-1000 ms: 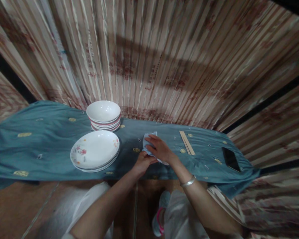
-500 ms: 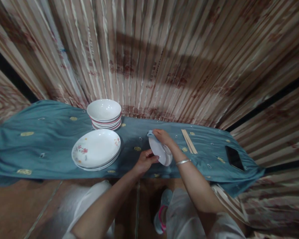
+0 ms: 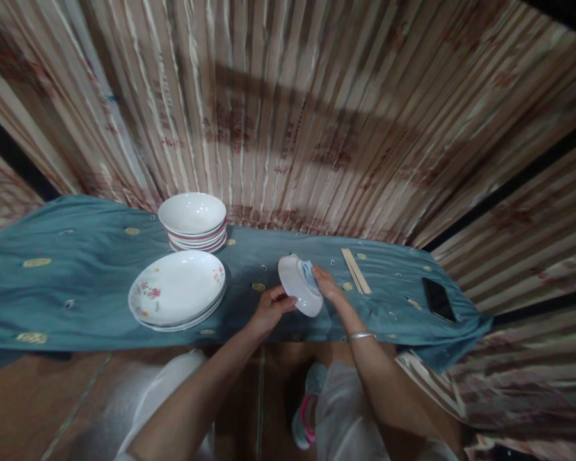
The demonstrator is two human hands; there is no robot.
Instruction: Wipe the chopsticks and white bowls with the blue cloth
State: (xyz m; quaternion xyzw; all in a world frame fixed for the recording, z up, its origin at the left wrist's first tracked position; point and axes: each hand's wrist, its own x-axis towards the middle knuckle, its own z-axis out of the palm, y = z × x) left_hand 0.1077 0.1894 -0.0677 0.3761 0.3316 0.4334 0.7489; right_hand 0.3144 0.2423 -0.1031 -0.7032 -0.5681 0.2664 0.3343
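Note:
A small white dish (image 3: 295, 289) is tilted on its side above the cloth, its underside with a foot ring turned toward my right hand. My left hand (image 3: 272, 306) pinches its lower left edge, thumb on one face and fingers on the other. With my right hand (image 3: 325, 282), which has a silver bangle at the wrist, I press a folded light blue cloth (image 3: 308, 272) against the dish's underside. Most of that cloth lies beneath my fingers. On the left, a stack of flowered oval plates (image 3: 180, 288) sits in front of a stack of white bowls (image 3: 192, 214).
Several wooden chopsticks (image 3: 356, 271) lie right of my hands, and a black phone (image 3: 438, 299) lies further right. A teal patterned tablecloth (image 3: 91, 275) covers the narrow table. Behind it hangs a pleated striped curtain (image 3: 269, 115).
My right hand and the blue cloth have moved from the dish's top rim down to its underside. The dish has turned in my left hand. The whole view has shifted slightly.

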